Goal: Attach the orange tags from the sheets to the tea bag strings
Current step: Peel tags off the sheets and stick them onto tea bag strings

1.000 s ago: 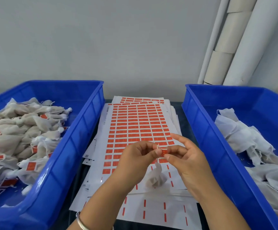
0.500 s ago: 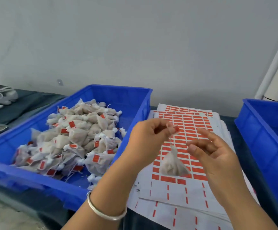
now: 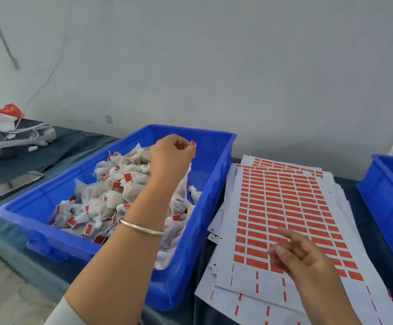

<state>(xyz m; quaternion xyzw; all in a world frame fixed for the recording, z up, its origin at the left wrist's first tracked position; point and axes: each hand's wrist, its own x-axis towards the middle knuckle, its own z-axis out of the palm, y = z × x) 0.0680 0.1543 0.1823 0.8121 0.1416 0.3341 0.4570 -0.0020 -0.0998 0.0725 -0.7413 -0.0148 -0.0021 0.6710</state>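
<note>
Left hand (image 3: 172, 152) raised over the far half of the left blue bin (image 3: 111, 252), fingers curled, pinching a small orange tag (image 3: 193, 143) at thumb and fingertip; its tea bag (image 3: 183, 181) looks to hang just below the hand, mostly hidden by the wrist. Bag looks light, soft and limp, string thin, so hold at the stiff paper tag, not the mesh. Right hand (image 3: 301, 256) empty, fingers loosely spread, hovering low over the near rows of the tag sheet (image 3: 284, 207) on the desk between the bins.
</note>
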